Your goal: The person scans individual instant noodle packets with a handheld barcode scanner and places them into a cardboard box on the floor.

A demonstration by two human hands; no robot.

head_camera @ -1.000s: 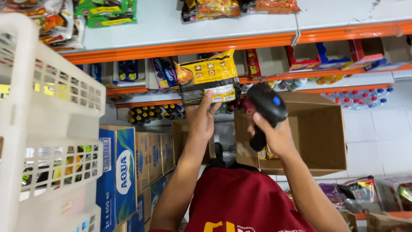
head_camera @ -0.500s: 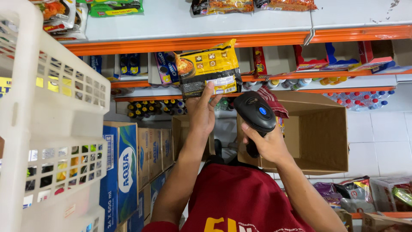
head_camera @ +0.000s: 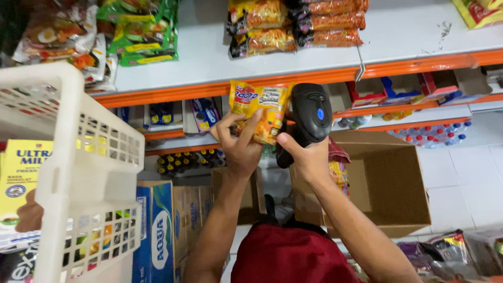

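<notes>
My left hand (head_camera: pixel 240 148) holds up a yellow and orange instant noodle packet (head_camera: pixel 260 111) by its lower edge, in front of the shelves. My right hand (head_camera: pixel 310 158) grips a black handheld barcode scanner (head_camera: pixel 311 116) by the handle. The scanner's head is right beside the packet's right edge and touches or almost touches it. Both forearms rise from my red shirt (head_camera: pixel 291 257) at the bottom of the view.
A white plastic basket (head_camera: pixel 78 173) fills the left side, with a yellow carton (head_camera: pixel 21 178) behind it. Orange-edged shelves (head_camera: pixel 220 86) carry noodle packets (head_camera: pixel 293 23) and small bottles. An open cardboard box (head_camera: pixel 387 183) stands right of my arms, and stacked cartons (head_camera: pixel 157 230) stand to their left.
The scanner has risen and closed in on the packet's right edge. My left hand has turned the packet and tilted it lower. The view has shifted closer to the shelves.
</notes>
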